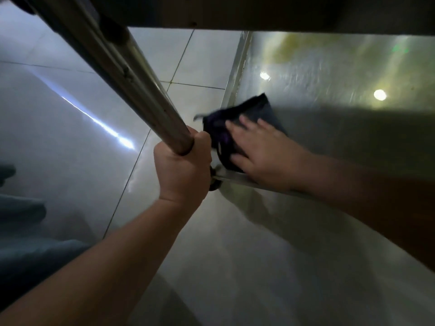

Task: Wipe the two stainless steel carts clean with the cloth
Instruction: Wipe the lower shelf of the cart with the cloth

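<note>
Seen from above, looking steeply down past a cart upright to its bottom shelf.

At far left, a pale tiled floor (77,128) with a bright streak of reflected light; at the near left edge, dark blue fabric, blurred, not identifiable.

Running from upper left down toward the middle, a steel cart post (122,74), tubular and shiny. Left hand (182,165) wrapped round its lower end, fingers and thumb curled tightly about the tube, forearm reaching in from the near left.

Just right of that, a dark cloth (244,118), navy with purple folds, lying at the near left corner of the stainless steel shelf (329,74), one loose edge hanging over the shelf's raised rim. Right hand (263,149) laid flat on the cloth, fingers straight and spread, pressing it down rather than clutching it; hand and cloth blurred.

Further right, the shelf surface showing dull yellow-green reflections and two round lamp glints. Above, across the top, the dark underside of an upper shelf (282,10). No second cart clearly distinguishable.

Judged step: wiping the bottom shelf's corner, post held for steadiness. Likely next: sweeping the cloth right and farther across the unwiped shelf, keeping flat pressure, then along the rim and the post itself.
</note>
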Action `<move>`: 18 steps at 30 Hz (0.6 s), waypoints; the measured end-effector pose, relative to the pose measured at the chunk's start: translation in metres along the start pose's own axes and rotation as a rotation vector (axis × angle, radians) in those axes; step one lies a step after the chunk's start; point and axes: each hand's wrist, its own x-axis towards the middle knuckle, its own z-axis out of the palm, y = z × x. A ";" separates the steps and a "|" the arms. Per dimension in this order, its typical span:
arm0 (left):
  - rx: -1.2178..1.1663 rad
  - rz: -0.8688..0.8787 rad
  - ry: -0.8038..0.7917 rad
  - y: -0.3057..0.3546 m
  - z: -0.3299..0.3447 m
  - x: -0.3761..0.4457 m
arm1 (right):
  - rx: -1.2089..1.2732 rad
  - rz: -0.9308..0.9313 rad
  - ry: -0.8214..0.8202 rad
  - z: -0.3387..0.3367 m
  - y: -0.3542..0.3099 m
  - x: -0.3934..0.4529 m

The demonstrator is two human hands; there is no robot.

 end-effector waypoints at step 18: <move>-0.025 -0.007 -0.060 0.001 -0.006 0.003 | 0.086 0.299 0.078 -0.019 0.015 0.099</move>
